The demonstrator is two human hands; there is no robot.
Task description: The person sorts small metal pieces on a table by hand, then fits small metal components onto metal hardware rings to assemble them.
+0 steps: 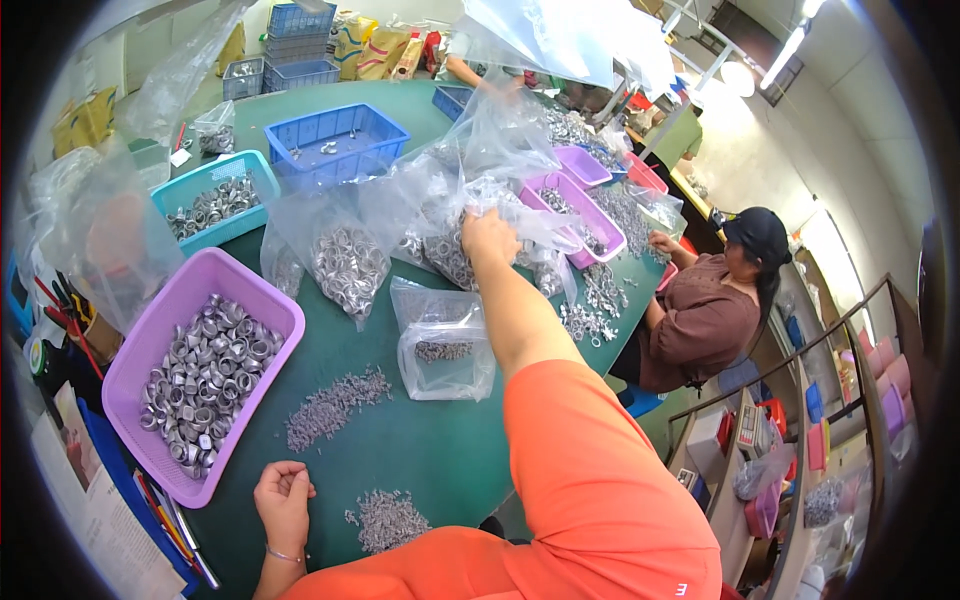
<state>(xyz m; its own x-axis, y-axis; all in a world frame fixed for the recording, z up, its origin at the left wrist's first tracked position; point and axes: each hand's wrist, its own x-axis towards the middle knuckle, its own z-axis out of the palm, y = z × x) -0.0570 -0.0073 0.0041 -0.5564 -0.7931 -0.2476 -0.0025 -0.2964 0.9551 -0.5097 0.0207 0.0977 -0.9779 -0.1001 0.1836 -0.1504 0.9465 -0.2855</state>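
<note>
My right arm stretches across the green table, and my right hand (490,238) is closed on the gathered film of a clear plastic bag (445,240) of silver rings; its fingertips are partly hidden. My left hand (285,500) rests near the table's front edge with fingers curled in, and whatever it may hold is hidden. Beside it lie two piles of tiny grey metal pieces, one nearer (388,522) and one farther (335,408). Between my hands is a clear bag (445,345) with small grey pieces inside. Another clear bag of rings (348,265) stands left of my right hand.
At left stands a purple basket (285,300) of chunky silver rings. Behind it are a teal basket (262,180) and a blue crate (385,115). Farther right are a purple basket (605,215) and loose metal parts (588,322). A seated co-worker (700,310) handles pieces there.
</note>
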